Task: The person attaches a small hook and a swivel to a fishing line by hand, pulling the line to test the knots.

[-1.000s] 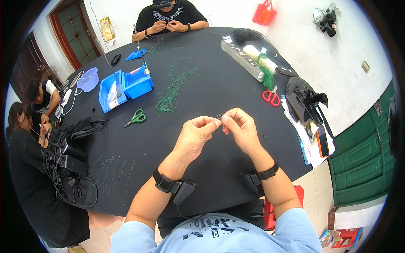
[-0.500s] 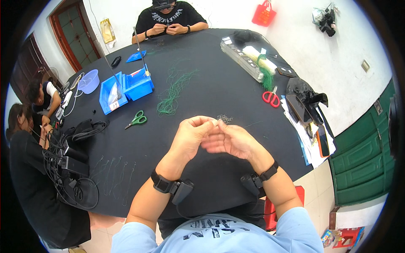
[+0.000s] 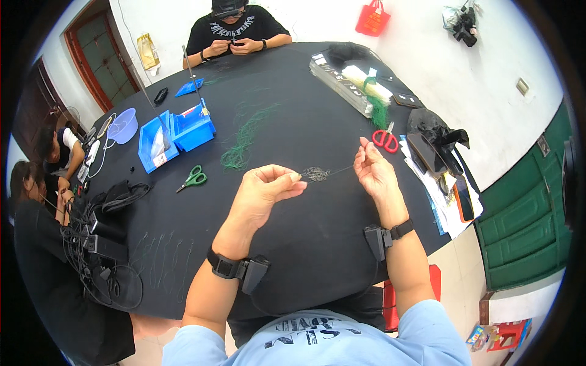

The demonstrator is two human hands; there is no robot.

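Both hands are up over the black worktop [image 3: 317, 122], held apart with a thin dark strand [image 3: 332, 171] pulled taut between them. The left hand [image 3: 262, 192] is loosely curled, thumb and forefinger pinching one end of the strand. Just beside those fingertips a small tangled dark bundle [image 3: 316, 174] hangs on the line. The right hand [image 3: 373, 172] stands more upright, palm turned inward, fingers partly spread, its fingertips nipping the other end up high. Black bands sit on both wrists.

On the worktop beyond the left hand lie green-handled scissors [image 3: 193, 178], and further off a loose heap of green threads [image 3: 244, 139] beside a blue compartment box [image 3: 174, 133]. Red-handled scissors [image 3: 385, 139] rest near the right hand, just past its fingertips. Across the worktop another person [image 3: 235, 30] sits with both hands close together.
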